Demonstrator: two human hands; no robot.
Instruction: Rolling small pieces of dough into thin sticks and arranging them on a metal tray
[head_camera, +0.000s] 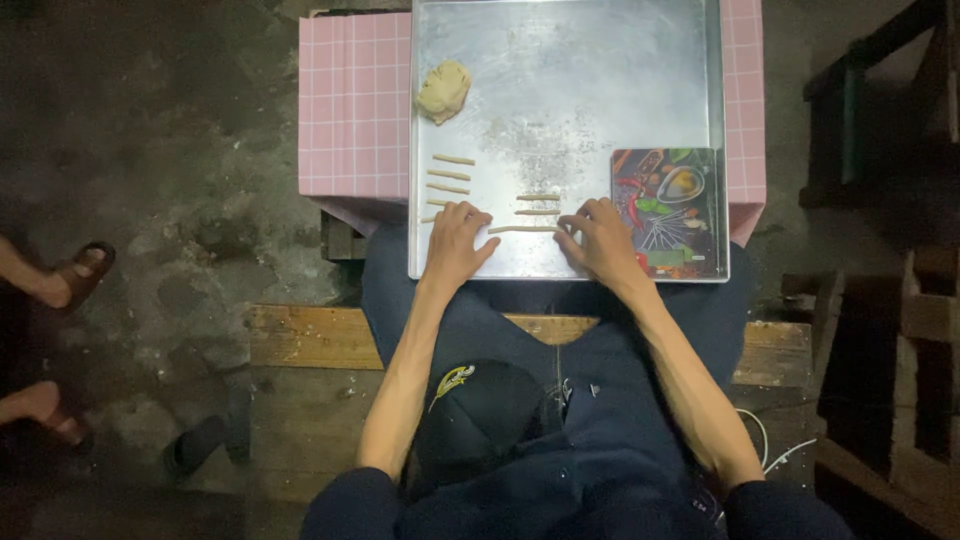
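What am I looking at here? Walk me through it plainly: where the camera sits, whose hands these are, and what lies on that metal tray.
There is no machine here. One camera, worn on a seated person's head, looks straight down at their two bare hands.

A large shiny rectangular metal tray rests on a pink checked cloth. On the tray lie a pale lump of dough at the upper left, a column of short thin dough sticks below it, and a flat rectangular board with a colourful picture of spices at the right.

The left hand and the right hand lie flat on the tray, fingers at either end of a long thin dough strip. Neither hand closes a grip on anything. Two more short sticks lie just above the strip.

At the left edge another person's sandalled feet show on the dark floor.
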